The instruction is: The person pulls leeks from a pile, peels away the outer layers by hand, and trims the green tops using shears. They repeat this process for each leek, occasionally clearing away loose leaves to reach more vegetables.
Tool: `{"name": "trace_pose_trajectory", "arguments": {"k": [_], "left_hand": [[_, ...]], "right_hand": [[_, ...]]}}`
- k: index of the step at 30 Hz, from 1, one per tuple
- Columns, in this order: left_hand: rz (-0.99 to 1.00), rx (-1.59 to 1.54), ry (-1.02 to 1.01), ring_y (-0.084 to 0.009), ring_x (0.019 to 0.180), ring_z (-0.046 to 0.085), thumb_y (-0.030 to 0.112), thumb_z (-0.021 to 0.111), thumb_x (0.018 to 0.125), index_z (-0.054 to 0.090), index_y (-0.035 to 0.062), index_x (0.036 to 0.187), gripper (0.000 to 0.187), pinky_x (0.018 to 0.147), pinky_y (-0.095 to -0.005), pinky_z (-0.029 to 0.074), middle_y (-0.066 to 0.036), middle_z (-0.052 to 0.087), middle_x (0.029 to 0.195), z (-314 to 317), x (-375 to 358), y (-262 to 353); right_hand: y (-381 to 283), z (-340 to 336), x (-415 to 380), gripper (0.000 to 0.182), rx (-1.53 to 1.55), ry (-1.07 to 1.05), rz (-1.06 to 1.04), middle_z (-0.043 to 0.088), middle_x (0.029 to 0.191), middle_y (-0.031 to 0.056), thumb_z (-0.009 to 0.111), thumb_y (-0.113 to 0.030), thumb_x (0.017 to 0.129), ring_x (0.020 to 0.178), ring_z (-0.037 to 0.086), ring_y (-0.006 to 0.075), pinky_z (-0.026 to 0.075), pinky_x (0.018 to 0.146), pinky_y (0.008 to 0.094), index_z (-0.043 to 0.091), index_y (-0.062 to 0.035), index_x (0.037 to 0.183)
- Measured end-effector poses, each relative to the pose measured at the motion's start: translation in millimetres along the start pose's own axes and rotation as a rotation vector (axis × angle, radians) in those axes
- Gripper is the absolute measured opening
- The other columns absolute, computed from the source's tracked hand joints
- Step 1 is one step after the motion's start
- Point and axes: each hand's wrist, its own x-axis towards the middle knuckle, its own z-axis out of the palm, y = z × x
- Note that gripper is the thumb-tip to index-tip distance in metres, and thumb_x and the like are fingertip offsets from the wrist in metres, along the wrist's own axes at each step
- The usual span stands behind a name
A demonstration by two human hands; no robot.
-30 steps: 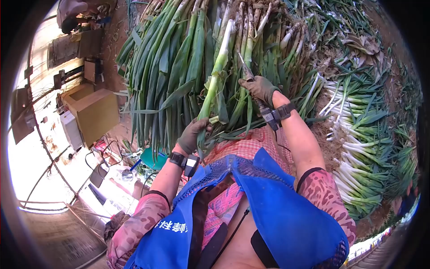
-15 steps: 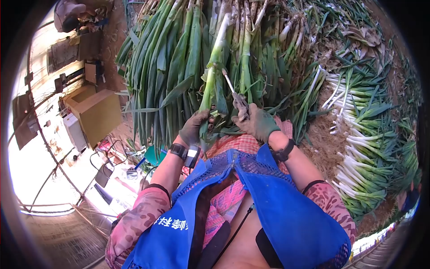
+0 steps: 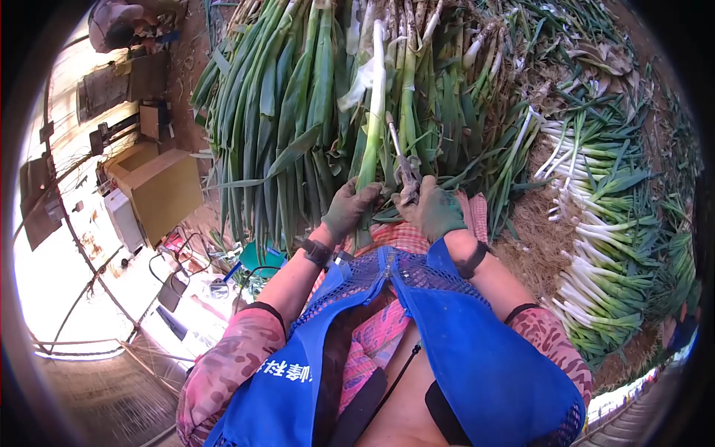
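Note:
My left hand [image 3: 351,210], in a grey-green glove, is closed around the green part of a leek [image 3: 375,112]. Its white end points away from me, and a pale, loose piece of skin [image 3: 359,86] is beside the stalk. In my right hand [image 3: 432,210], also gloved, is a thin tool [image 3: 407,175] with a dirty handle and a narrow metal tip lying close to the leek's right side. Beyond both hands spreads a large pile of untrimmed leeks [image 3: 290,112].
Rows of leeks with clean white stems [image 3: 596,246] lie at the right, beside a heap of roots [image 3: 540,246]. A cardboard box [image 3: 164,195] stands at the left, near a green scoop-like object [image 3: 261,259]. Another person [image 3: 115,26] is at the top left.
My left hand has moved right and holds the leek more upright. The stalk shows more white, with pale skin now loose beside it. My right hand and the tool have shifted slightly.

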Motion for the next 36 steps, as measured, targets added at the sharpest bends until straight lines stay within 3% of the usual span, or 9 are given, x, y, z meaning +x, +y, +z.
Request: {"name": "trace_pose_trajectory", "arguments": {"k": [5, 11, 15, 20, 24, 27, 28, 32, 36], "left_hand": [[0.033, 0.098, 0.038, -0.0069, 0.077, 0.058, 0.017, 0.065, 0.095, 0.058, 0.001, 0.116, 0.028, 0.07, -0.0231, 0.049, -0.001, 0.064, 0.092, 19, -3, -5], [0.004, 0.249, 0.066, -0.0078, 0.08, 0.06, 0.021, 0.065, 0.095, 0.058, 0.0029, 0.115, 0.028, 0.075, -0.0247, 0.05, -0.001, 0.066, 0.091, 22, -5, -4], [-0.027, 0.297, 0.065, -0.0072, 0.081, 0.058, 0.022, 0.065, 0.095, 0.058, 0.0031, 0.115, 0.028, 0.077, -0.0244, 0.048, 0.0, 0.064, 0.09, 22, -10, -1], [-0.048, 0.262, 0.056, -0.0068, 0.081, 0.056, 0.021, 0.064, 0.095, 0.058, 0.0032, 0.116, 0.028, 0.077, -0.0239, 0.048, 0.001, 0.062, 0.09, 21, -14, -5], [-0.065, 0.335, 0.011, -0.007, 0.083, 0.056, 0.023, 0.067, 0.094, 0.058, 0.0026, 0.118, 0.032, 0.074, -0.0253, 0.049, 0.0, 0.063, 0.092, 12, -5, -24], [-0.129, 0.698, -0.079, -0.0086, 0.086, 0.058, 0.025, 0.069, 0.092, 0.057, 0.0018, 0.119, 0.037, 0.075, -0.0266, 0.05, -0.001, 0.064, 0.097, 46, 0, -14], [-0.107, 0.682, -0.16, -0.0095, 0.089, 0.058, 0.026, 0.069, 0.093, 0.054, 0.0001, 0.124, 0.043, 0.077, -0.0264, 0.05, -0.002, 0.064, 0.102, 55, 3, -10], [0.408, 0.636, -0.451, -0.0142, 0.095, 0.062, 0.027, 0.068, 0.093, 0.049, -0.0016, 0.133, 0.053, 0.087, -0.0312, 0.051, -0.006, 0.065, 0.104, 62, 23, -5], [0.455, 0.988, 0.182, -0.0295, 0.105, 0.064, 0.03, 0.069, 0.088, 0.051, 0.0055, 0.133, 0.054, 0.091, -0.0392, 0.051, -0.017, 0.066, 0.112, 50, 61, 30]], "right_hand": [[-5, -12, 13, 0.046, 0.009, -0.055, 0.013, 0.068, 0.083, 0.0257, 0.059, -0.043, 0.085, 0.083, 0.068, 0.0429, 0.053, 0.071, 0.0524, 0.052, 0.0004, 0.098], [-34, -55, 120, 0.034, 0.096, -0.262, 0.052, 0.07, 0.092, 0.0146, 0.062, -0.034, 0.084, 0.069, 0.058, 0.0245, 0.044, 0.061, 0.0375, 0.062, -0.0019, 0.096], [-25, -22, 232, 0.064, 0.048, -0.167, -0.029, 0.07, 0.105, 0.0193, 0.072, -0.054, 0.076, 0.099, 0.068, 0.0325, 0.052, 0.088, 0.0397, 0.069, -0.0019, 0.112], [-44, -53, 253, 0.044, -0.069, -0.244, 0.023, 0.071, 0.091, 0.0112, 0.068, -0.049, 0.084, 0.075, 0.069, 0.027, 0.054, 0.066, 0.0375, 0.071, -0.0097, 0.105], [-27, -44, 210, 0.061, 0.216, -0.416, -0.036, 0.068, 0.081, 0.0139, 0.07, -0.057, 0.08, 0.071, 0.064, 0.0237, 0.05, 0.067, 0.0366, 0.07, 0.0004, 0.102], [17, -4, 195, 0.036, 0.927, -0.346, -0.206, 0.064, 0.073, 0.0061, 0.074, -0.036, 0.081, 0.063, 0.06, 0.0162, 0.048, 0.057, 0.0323, 0.07, -0.0014, 0.09], [19, -24, 180, 0.029, 1.107, -0.427, 0.03, 0.065, 0.077, 0.0039, 0.074, -0.031, 0.08, 0.062, 0.06, 0.0159, 0.048, 0.057, 0.0293, 0.069, -0.0047, 0.089], [59, -133, 153, 0.03, 1.293, -0.236, -0.079, 0.066, 0.089, 0.0082, 0.062, -0.031, 0.091, 0.071, 0.064, 0.017, 0.052, 0.06, 0.0255, 0.067, -0.0068, 0.108], [116, -293, 112, 0.041, 1.248, 0.142, -0.288, 0.067, 0.097, 0.0108, 0.062, -0.032, 0.095, 0.073, 0.068, 0.0182, 0.059, 0.066, 0.0289, 0.057, 0.003, 0.115]]}}
